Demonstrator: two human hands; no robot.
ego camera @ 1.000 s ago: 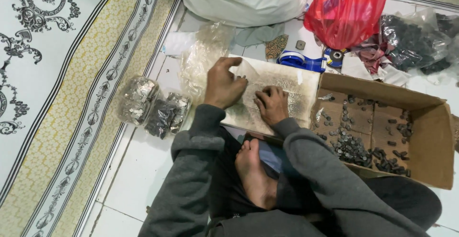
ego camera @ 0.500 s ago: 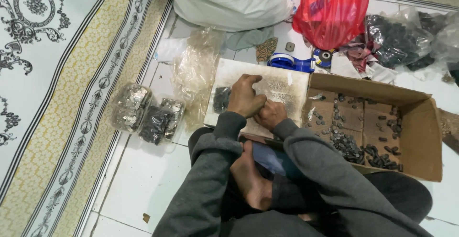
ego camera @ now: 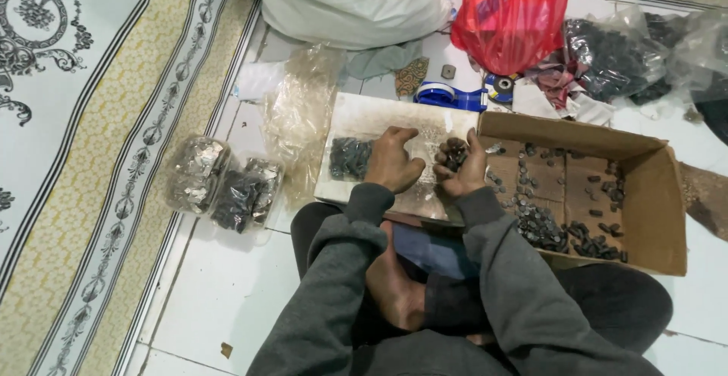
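— Hands first: where's your left hand (ego camera: 392,161)?
— Palm down on the pale board (ego camera: 364,118), fingers curled, grasping nothing, beside a dark pile (ego camera: 349,157).
— Your right hand (ego camera: 460,169)?
— Cupped upward, clenched around small dark pieces (ego camera: 453,152), just beside the cardboard box (ego camera: 652,217).

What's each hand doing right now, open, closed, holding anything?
Left hand: curled, knuckles up, on the board; whether it holds anything cannot be told.
Right hand: cupped, holding dark small parts.

Small dark round parts (ego camera: 453,153) heaped in cupped right hand (ego camera: 460,173)
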